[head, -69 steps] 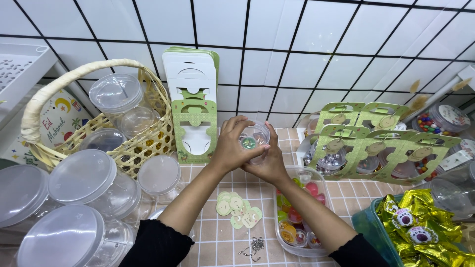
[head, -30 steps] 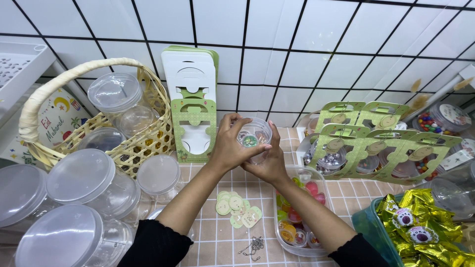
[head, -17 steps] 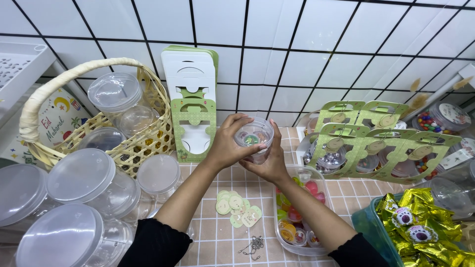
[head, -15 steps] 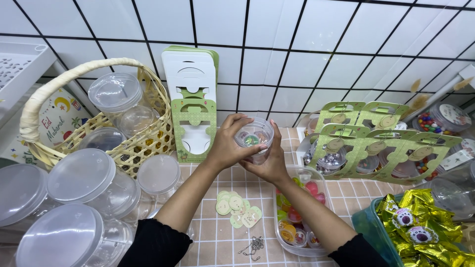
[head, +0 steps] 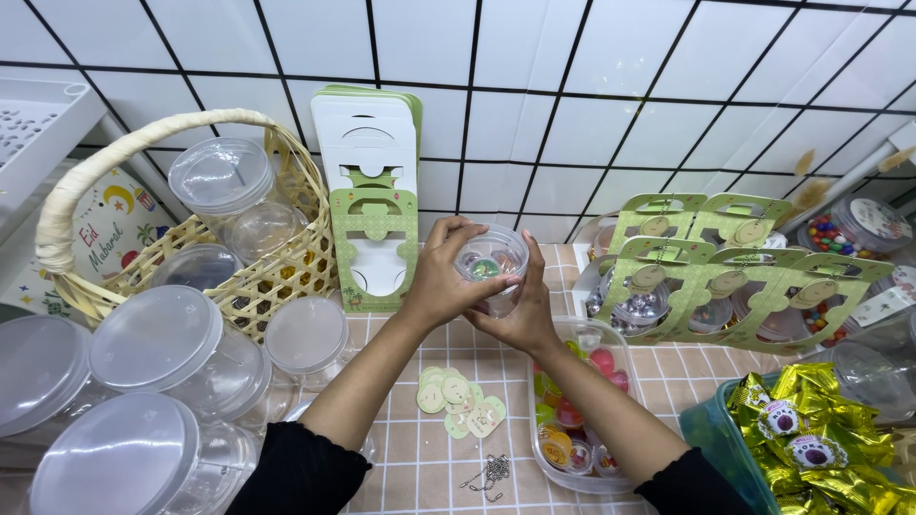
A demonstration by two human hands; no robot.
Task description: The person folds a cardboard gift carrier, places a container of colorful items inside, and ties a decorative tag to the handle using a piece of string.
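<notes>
Against a white tiled wall, over a pink-checked tabletop [head: 410, 458] crowded with containers, a person holds a small clear jar [head: 492, 270] between both hands. Compared with a moment earlier, the jar sits slightly higher and its lid faces the camera more squarely. The left hand [head: 447, 277] curls over the jar's top and left side, fingers gripping; the right hand [head: 520, 319] cups it from below. Little free room remains: a wicker basket [head: 277, 277] and lidded tubs [head: 153, 343] press in left of the hands, green card tags [head: 735, 277] right, a tray of coloured sweets [head: 572, 420] directly beneath the right forearm. Round paper labels [head: 458, 401] lie just below the hands.
</notes>
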